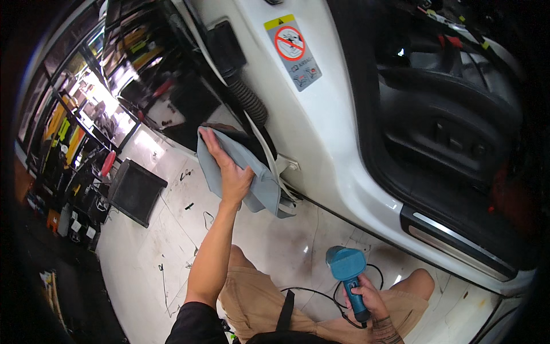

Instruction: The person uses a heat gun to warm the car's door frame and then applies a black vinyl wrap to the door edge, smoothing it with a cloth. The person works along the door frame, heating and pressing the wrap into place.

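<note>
Fingers stretched, my left hand (pixel 235 179) lies on a sheet of grey material (pixel 264 192) against the lower end of the dark car door panel (pixel 192 94). The grey sheet hangs loosely around the panel's edge, its lower corner free. My right hand (pixel 366 293) is wrapped around the handle of a teal corded heat gun (pixel 347 262), held over my right thigh with its head pointing up and away from me. A black cord (pixel 306 289) trails from it to the left. The panel's surface behind the sheet is hidden.
The white car body (pixel 326 132) with its door sill (pixel 458 241) runs along the right, a black seat (pixel 447 120) inside. On the tiled floor (pixel 177 229) lie small dark scraps. A black box-like stand (pixel 137 192) and shelves with yellow items (pixel 71 143) are at left.
</note>
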